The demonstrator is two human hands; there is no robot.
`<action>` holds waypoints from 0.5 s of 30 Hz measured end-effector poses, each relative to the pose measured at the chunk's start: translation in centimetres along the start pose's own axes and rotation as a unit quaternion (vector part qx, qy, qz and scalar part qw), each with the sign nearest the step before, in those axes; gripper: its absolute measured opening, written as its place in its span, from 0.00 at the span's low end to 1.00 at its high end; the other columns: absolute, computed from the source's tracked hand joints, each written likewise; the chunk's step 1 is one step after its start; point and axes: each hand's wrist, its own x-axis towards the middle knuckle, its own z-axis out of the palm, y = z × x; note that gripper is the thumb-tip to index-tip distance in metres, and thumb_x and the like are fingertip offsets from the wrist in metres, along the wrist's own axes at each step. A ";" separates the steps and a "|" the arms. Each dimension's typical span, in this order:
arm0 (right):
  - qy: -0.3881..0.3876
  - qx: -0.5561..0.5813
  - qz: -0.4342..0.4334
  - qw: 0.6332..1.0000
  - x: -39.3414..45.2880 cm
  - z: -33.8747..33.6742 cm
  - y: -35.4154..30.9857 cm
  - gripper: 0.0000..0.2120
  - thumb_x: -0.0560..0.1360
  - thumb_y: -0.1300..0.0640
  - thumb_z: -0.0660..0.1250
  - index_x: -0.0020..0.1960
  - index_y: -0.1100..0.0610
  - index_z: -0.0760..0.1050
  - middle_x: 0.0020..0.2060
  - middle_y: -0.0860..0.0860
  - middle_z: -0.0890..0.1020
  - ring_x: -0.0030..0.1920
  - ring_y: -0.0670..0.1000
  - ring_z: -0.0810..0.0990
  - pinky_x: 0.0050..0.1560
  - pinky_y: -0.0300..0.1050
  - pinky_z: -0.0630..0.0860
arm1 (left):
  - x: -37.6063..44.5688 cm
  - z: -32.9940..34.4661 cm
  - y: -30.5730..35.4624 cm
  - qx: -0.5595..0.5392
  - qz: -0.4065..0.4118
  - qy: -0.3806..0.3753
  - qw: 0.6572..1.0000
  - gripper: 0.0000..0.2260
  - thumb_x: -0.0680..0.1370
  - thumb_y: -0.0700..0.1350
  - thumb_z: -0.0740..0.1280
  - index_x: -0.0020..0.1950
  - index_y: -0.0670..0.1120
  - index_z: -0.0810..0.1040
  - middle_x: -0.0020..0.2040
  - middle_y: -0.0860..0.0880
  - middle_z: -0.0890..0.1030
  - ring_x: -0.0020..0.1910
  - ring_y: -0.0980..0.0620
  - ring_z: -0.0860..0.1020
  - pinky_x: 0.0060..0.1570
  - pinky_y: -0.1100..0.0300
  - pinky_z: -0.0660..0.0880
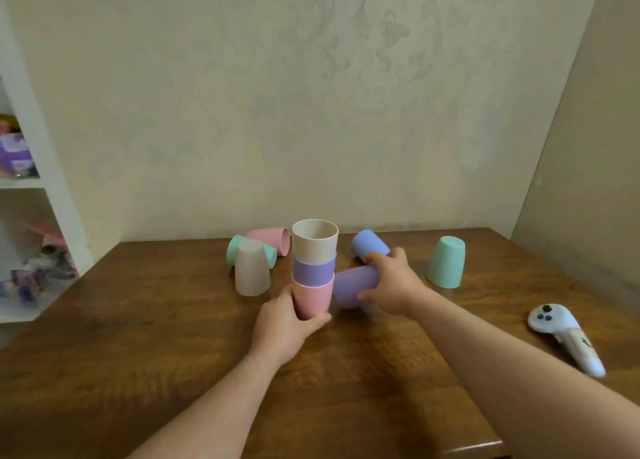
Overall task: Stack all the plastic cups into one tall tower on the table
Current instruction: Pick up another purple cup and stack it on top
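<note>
A nested stack stands mid-table: a pink cup (311,301) at the bottom, a purple one (313,271) in it, a beige one (314,242) on top, all mouth up. My left hand (284,330) grips the pink cup's base. My right hand (393,282) holds a purple cup (353,285) on its side just right of the stack. A blue cup (369,245) lies behind that hand. A mint cup (446,262) stands upside down at the right. Left of the stack are an upside-down beige cup (252,268), a lying mint cup (233,250) and a lying pink cup (270,238).
The brown wooden table (156,337) meets a beige wall at the back and right. A white handheld controller (568,334) lies near the table's right edge. White shelves (52,195) with toys stand to the left.
</note>
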 end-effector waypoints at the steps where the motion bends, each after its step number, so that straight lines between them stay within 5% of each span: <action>1: -0.013 0.004 0.018 1.000 -0.2 0.3 0.0 0.40 0.74 0.51 0.81 0.82 0.50 0.67 0.76 0.56 0.59 0.67 0.60 0.78 0.73 0.52 0.75 | -0.1 0.0 0.0 0.000 -0.002 0.002 1.000 0.35 0.70 0.64 0.80 0.72 0.52 0.75 0.65 0.53 0.84 0.60 0.51 0.82 0.55 0.58 0.79; 7: -0.064 -0.061 0.082 0.993 -1.1 1.5 0.0 0.40 0.72 0.47 0.80 0.78 0.54 0.66 0.76 0.55 0.62 0.58 0.54 0.76 0.61 0.49 0.79 | -0.3 0.0 -0.2 -0.008 -0.003 0.006 1.000 0.35 0.69 0.65 0.80 0.72 0.53 0.75 0.63 0.54 0.84 0.59 0.53 0.82 0.55 0.58 0.79; 11: -0.047 -0.063 0.087 0.993 -1.3 2.6 -0.4 0.35 0.68 0.42 0.79 0.68 0.52 0.68 0.66 0.51 0.76 0.64 0.55 0.78 0.64 0.54 0.79 | -0.4 0.0 -0.1 -0.012 -0.002 0.013 1.000 0.35 0.68 0.66 0.80 0.70 0.55 0.76 0.61 0.56 0.84 0.56 0.55 0.82 0.53 0.58 0.81; 15: -0.024 -0.098 0.066 0.993 -2.0 2.5 -1.4 0.31 0.68 0.34 0.75 0.65 0.47 0.73 0.63 0.48 0.79 0.69 0.57 0.73 0.57 0.55 0.70 | -0.6 0.0 0.0 -0.013 -0.009 0.015 1.000 0.35 0.68 0.67 0.80 0.70 0.55 0.76 0.61 0.56 0.84 0.56 0.55 0.82 0.53 0.58 0.81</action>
